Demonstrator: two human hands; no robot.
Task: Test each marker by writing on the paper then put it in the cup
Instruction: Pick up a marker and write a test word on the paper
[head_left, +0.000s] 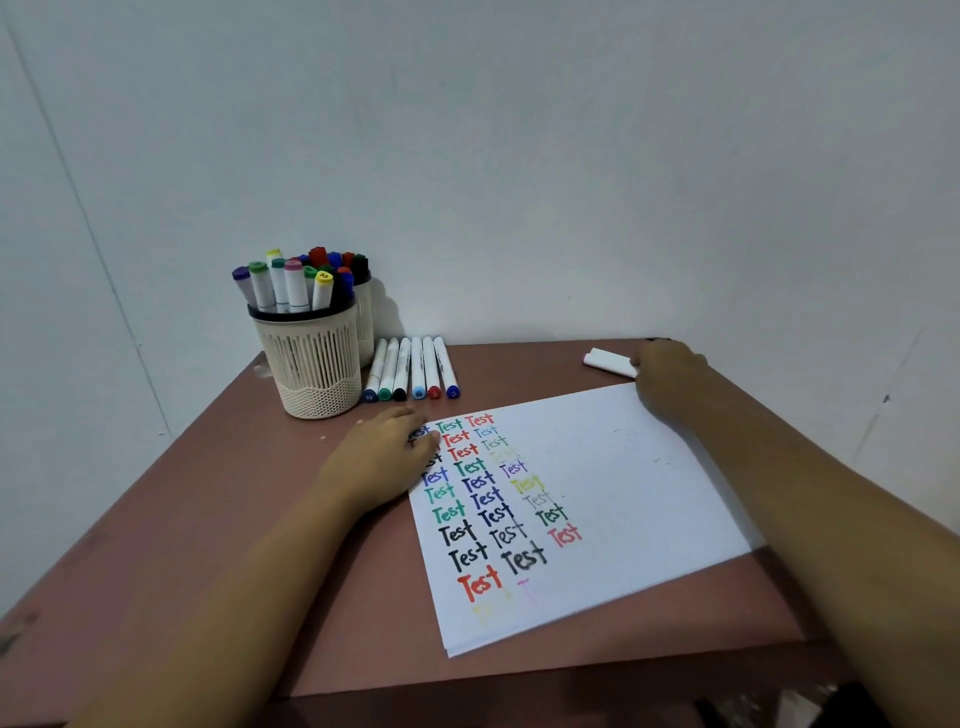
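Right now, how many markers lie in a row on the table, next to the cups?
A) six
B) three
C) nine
A: six markers lie side by side on the table, to the right of the front cup and beyond the paper, with their coloured caps toward the person.

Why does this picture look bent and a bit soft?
Head view: the wide lens splays the table edges; soft, even light, the cups casting a faint shadow rightward on the wall; the right hand is blurred, yet the writing on the paper is legible.
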